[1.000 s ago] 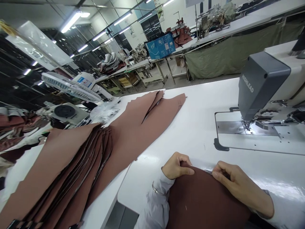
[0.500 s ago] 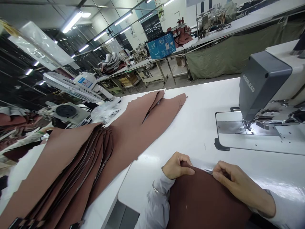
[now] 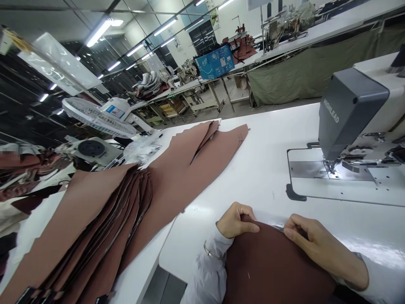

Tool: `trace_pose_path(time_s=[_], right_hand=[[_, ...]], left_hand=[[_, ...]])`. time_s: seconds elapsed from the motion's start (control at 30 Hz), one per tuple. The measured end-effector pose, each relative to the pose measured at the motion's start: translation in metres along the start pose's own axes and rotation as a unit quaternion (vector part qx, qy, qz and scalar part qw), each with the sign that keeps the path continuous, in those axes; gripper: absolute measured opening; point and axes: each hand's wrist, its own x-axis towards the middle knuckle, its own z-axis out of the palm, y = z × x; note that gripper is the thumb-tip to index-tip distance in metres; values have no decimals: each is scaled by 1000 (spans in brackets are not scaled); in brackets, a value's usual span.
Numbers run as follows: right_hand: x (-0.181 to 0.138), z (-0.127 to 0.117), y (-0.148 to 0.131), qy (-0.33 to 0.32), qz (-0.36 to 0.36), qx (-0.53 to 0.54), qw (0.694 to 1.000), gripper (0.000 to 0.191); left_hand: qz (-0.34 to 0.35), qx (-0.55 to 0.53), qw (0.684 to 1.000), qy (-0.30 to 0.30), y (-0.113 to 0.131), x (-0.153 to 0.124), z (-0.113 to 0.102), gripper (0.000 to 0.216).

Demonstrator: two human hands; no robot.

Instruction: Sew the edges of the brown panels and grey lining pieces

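Observation:
A dark brown fabric piece (image 3: 272, 266) lies over the near edge of the white table (image 3: 262, 169), reaching toward me. My left hand (image 3: 236, 220) is closed in a pinch on its upper left edge. My right hand (image 3: 308, 238) pinches the same edge further right, fingers curled. Both wrists wear pale sleeves, and a thin bracelet sits on the left wrist.
A grey and white sewing machine (image 3: 351, 114) stands at the right, its needle plate (image 3: 329, 171) beyond my hands. A long stack of brown cut fabric pieces (image 3: 133, 202) spreads across the left. A fan (image 3: 95, 118), a blue box (image 3: 216, 62) and other work tables stand behind.
Nothing but a slight shift of the camera; both hands stay pinched on the fabric edge.

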Motion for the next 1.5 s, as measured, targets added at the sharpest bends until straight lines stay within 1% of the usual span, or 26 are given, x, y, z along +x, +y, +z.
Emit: trace_pose_path(time_s=[0.13, 0.47, 0.63, 0.8, 1.07, 1.33, 1.5], right_hand=[[3, 1, -4, 7, -6, -6, 1000, 28], [8, 2, -9, 2, -17, -10, 1000, 26], [7, 3, -7, 9, -18, -6, 1000, 29], [6, 1, -7, 1, -11, -16, 1000, 27], [12, 4, -15, -3, -38, -25, 999, 25], [16, 7, -11, 2, -31, -16, 999, 26], [19, 7, -16, -7, -37, -17, 999, 24]], left_hand=[[0, -4, 1000, -3, -1, 0, 0, 28], [6, -7, 1000, -3, -2, 0, 0, 29], [12, -9, 1000, -5, -3, 0, 0, 28], [7, -3, 1000, -2, -5, 0, 0, 30], [7, -1, 1000, -9, -4, 0, 2, 30], [24, -10, 1000, -16, -5, 0, 1, 25], [31, -10, 999, -16, -6, 0, 1, 24]])
